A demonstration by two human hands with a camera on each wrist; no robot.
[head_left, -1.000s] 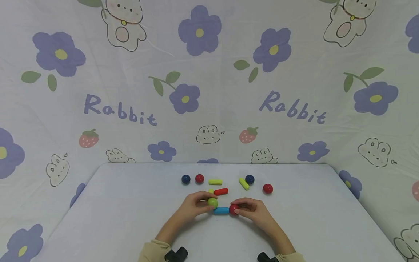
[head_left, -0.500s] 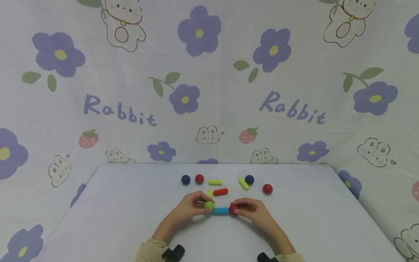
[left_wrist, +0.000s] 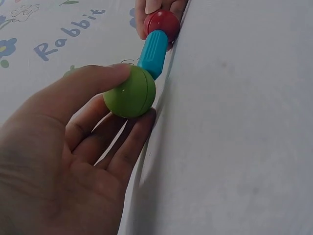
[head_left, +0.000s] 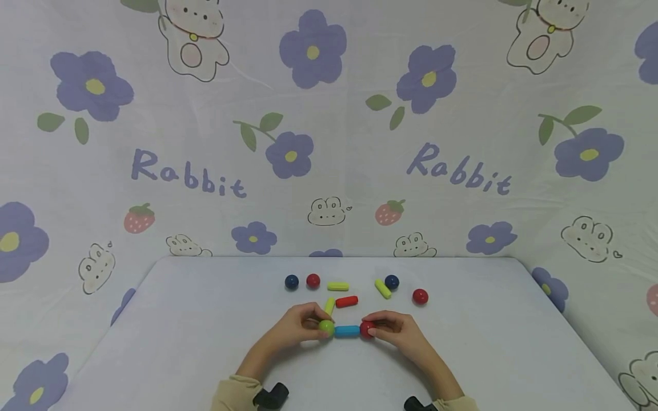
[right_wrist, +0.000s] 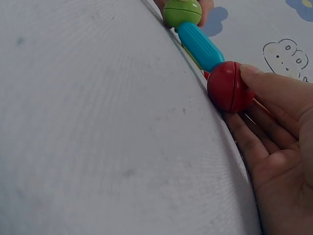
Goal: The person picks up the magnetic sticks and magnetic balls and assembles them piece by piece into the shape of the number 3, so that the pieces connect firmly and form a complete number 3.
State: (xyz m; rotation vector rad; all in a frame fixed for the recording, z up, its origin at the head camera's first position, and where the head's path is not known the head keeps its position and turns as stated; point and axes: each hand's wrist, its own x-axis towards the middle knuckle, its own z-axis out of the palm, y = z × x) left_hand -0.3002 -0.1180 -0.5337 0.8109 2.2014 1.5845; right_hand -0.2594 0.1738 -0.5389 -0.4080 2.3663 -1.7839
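My left hand (head_left: 300, 324) pinches a green ball (head_left: 326, 329) between thumb and fingers. Opposite it, my right hand (head_left: 403, 332) grips a red ball (head_left: 366, 329) in the same way. Between the balls runs a short ribbed blue rod (head_left: 347, 331), one end meeting each ball. In the left wrist view the green ball (left_wrist: 129, 93) touches the near end of the blue rod (left_wrist: 154, 54). The right wrist view shows the red ball (right_wrist: 230, 87) against the other end. A yellow-green rod (head_left: 329, 306) lies just behind the left fingers, partly covered by them.
Behind the hands lie a red rod (head_left: 346, 301), a yellow-green rod (head_left: 338, 286), another yellow-green rod (head_left: 382, 288), two dark blue balls (head_left: 291, 282) and two more red balls (head_left: 420, 296). All rest on a white table (head_left: 180, 331) before a patterned cloth (head_left: 349, 114).
My left hand has brought the green ball left and down, from above the blue rod's left end to in line with it. The right hand and red ball have stayed put.
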